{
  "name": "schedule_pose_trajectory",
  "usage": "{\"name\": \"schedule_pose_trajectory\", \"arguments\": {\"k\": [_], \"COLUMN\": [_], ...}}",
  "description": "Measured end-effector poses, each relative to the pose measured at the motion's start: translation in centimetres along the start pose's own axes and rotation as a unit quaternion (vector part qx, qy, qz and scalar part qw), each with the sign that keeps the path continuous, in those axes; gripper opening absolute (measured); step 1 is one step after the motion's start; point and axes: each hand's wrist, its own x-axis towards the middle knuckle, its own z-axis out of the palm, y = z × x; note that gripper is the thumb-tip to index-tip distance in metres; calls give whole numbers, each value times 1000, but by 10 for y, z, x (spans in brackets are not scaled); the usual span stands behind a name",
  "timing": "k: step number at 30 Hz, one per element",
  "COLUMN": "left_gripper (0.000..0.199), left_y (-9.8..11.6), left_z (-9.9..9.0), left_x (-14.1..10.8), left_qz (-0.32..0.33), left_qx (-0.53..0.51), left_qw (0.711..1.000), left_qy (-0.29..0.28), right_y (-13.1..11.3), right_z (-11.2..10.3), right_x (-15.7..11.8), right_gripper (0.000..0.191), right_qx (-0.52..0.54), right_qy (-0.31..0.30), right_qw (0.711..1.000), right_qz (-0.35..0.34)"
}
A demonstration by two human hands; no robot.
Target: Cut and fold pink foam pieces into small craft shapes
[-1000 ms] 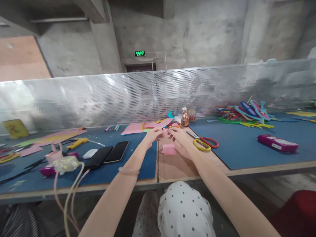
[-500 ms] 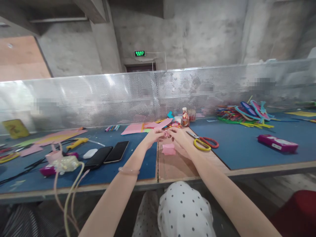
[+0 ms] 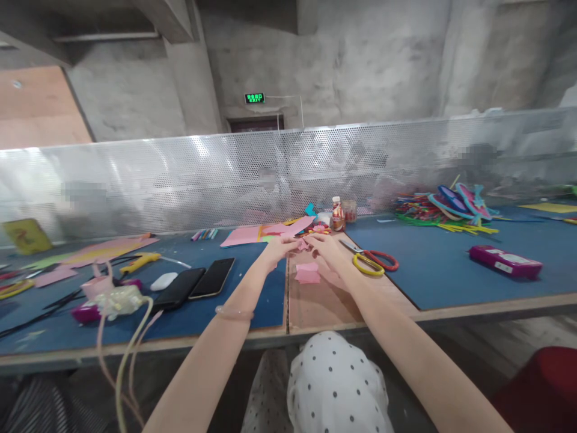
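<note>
Between my fingertips is a small pink paper piece (image 3: pixel 303 245), partly hidden by the fingers. My left hand (image 3: pixel 280 249) pinches it from the left, and my right hand (image 3: pixel 323 245) grips it from the right. Just below, on the bare wooden strip of the table, lie some small pink paper pieces (image 3: pixel 308 273). Scissors (image 3: pixel 370 262) with one red and one yellow handle rest to the right of my right hand, blades toward it. Pink paper sheets (image 3: pixel 243 235) lie behind my left hand.
Two dark phones (image 3: pixel 213 278) and a white case (image 3: pixel 164 281) lie left, near a yellow glue gun (image 3: pixel 140 262) and cables. A small bottle (image 3: pixel 337 214) stands behind my hands. To the right are a purple box (image 3: pixel 505 262) and a heap of pipe cleaners (image 3: pixel 421 211).
The fingers have shifted slightly around the pink paper piece, which now looks more compact. Both arms stay almost in place, and the other things lie as before.
</note>
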Motion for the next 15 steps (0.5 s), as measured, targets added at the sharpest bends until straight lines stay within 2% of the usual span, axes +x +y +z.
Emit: {"name": "schedule_pose_trajectory", "arguments": {"k": [15], "left_gripper": [31], "left_y": [-1], "left_z": [2], "left_x": [0], "left_qz": [17], "left_qx": [24], "left_qw": [999], "left_qy": [22], "right_y": [1], "right_z": [1], "right_x": [-1], "right_gripper": [16], "right_qx": [7], "right_qy": [4], "right_qw": [1000], "right_qz": [22]}}
